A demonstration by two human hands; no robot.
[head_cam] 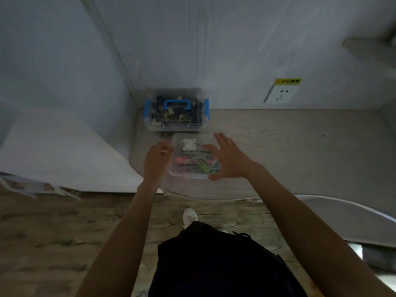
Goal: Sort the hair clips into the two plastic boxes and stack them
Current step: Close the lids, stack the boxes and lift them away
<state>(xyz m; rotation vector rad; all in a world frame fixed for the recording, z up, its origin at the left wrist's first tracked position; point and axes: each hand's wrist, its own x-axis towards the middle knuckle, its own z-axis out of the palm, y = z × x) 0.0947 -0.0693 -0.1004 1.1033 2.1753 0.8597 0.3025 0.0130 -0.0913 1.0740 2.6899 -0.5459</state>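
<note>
1. I have the small clear box [194,156] between my two hands, over the near edge of the desk [289,133], because one hand on each side keeps it level and the lid in place. Whether it rests on the desk or is just lifted, I cannot tell.
2. My left hand [157,160] grips the box's left side with fingers curled around the edge; the picture is blurred there, so the exact hold is unclear.
3. My right hand [229,158] lies wide and flat against the right side, fingers straight, thumb under the near corner, pressing rather than clasping.
4. Through the lid I see bright hair clips [197,160], pink and green, so this box looks filled and closed.
5. The larger box with the blue handle [176,111] stands just behind, in the corner against the wall, latched and holding dark clips.
6. I judge sorting is finished and stacking remains: the small box should go on top, set around the handle so it does not tilt.
</note>
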